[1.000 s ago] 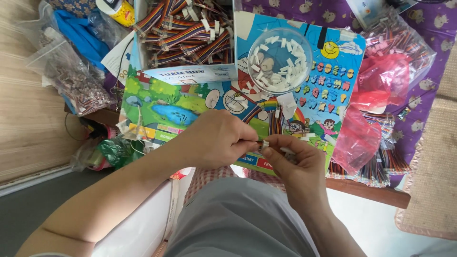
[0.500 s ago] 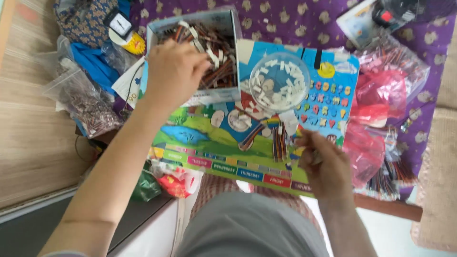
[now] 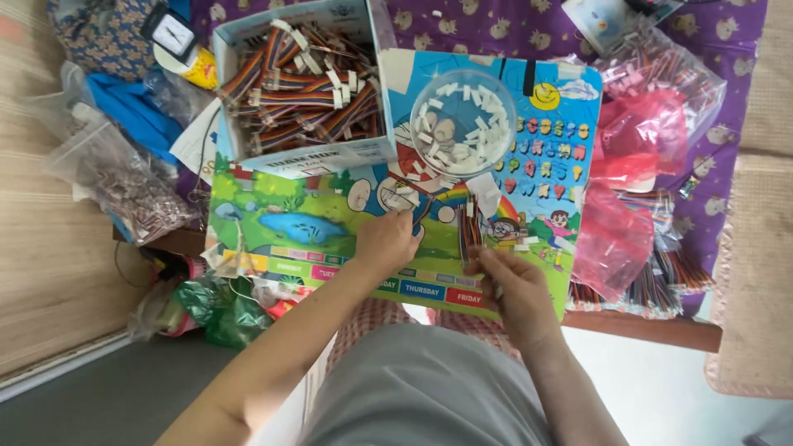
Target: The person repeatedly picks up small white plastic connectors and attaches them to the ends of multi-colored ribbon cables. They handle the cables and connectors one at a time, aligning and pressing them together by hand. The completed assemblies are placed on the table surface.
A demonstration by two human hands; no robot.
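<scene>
Your left hand (image 3: pixel 387 241) is back from the cardboard box (image 3: pixel 301 83), fingers curled on a rainbow ribbon cable (image 3: pixel 413 198). Right hand (image 3: pixel 510 285) pinches another cable bundle (image 3: pixel 469 231) over the picture board (image 3: pixel 330 223). Beyond: bowl of white connectors (image 3: pixel 462 124).

Both hands (image 3: pixel 388 244) (image 3: pixel 512 285) apparently pinch ribbon cables (image 3: pixel 469 227) on a colourful board (image 3: pixel 322 223)

Glossy printed board (image 3: pixel 314 223); clear plastic bowl (image 3: pixel 462 124); cardboard box (image 3: pixel 248 33); matt purple cloth (image 3: pixel 496 33); red plastic bag (image 3: pixel 611 239).
</scene>
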